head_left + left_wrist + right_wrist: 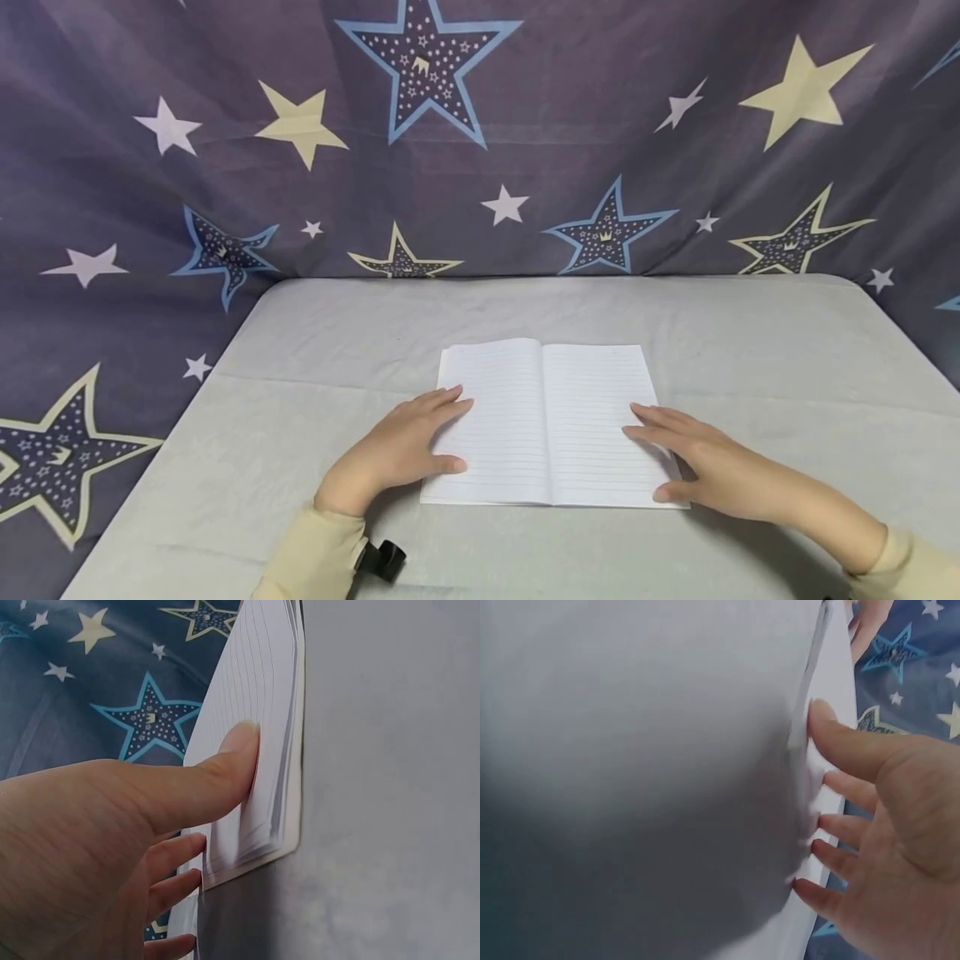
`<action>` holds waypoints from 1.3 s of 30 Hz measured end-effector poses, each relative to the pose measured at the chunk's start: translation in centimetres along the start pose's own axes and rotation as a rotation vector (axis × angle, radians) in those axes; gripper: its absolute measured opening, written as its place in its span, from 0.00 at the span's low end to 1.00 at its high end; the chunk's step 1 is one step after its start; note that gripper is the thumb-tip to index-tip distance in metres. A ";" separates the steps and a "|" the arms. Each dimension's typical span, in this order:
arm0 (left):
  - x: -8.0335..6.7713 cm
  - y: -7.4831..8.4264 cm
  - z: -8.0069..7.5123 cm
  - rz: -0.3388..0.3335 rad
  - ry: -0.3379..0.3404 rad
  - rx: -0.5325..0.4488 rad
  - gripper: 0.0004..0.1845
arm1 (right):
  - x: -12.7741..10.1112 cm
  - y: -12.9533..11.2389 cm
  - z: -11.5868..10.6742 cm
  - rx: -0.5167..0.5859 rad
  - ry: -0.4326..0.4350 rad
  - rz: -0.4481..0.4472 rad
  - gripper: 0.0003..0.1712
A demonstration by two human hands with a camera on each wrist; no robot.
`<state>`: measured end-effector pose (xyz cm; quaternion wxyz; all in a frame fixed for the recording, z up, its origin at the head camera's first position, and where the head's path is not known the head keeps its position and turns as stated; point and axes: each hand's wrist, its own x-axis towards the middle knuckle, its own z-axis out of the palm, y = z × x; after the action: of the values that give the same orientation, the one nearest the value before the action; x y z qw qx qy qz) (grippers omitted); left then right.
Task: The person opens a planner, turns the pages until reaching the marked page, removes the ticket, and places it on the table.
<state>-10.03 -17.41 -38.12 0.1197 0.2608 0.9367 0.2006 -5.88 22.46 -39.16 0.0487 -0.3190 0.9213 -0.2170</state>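
An open notebook [495, 425] with blank lined pages lies flat on the table, its spine running away from me. My left hand [408, 442] rests at the left page's outer edge, thumb and fingers spread apart. In the left wrist view the left thumb [240, 750] touches the lined page near its corner, above the stacked sheets. On the opposite side, my right hand [705, 458] lies over the right page's outer edge with its fingers extended. The right wrist view shows the right thumb [825, 720] and fingertips touching along the notebook's edge.
A pale grey cloth covers the table [315, 333], which has rounded far corners. Behind it hangs a dark curtain [555, 100] patterned with stars. A black strap device [382, 560] sits at my left wrist, by the beige sleeve [315, 554].
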 end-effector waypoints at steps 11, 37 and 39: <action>0.2 -0.5 0.2 -0.005 -0.002 -0.004 0.42 | 0.2 1.9 0.1 0.027 0.047 -0.087 0.56; 0.0 -1.3 -0.1 -0.044 -0.042 -0.102 0.51 | 3.4 -4.0 -0.3 0.337 0.177 0.160 0.48; 0.0 -1.4 -0.1 -0.042 -0.042 -0.105 0.51 | 4.2 -5.0 -0.2 0.345 0.207 0.112 0.45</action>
<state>-10.66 -18.52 -38.59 0.1572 0.2388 0.9274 0.2412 -6.44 16.46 -36.67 0.0195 -0.2302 0.8868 -0.4002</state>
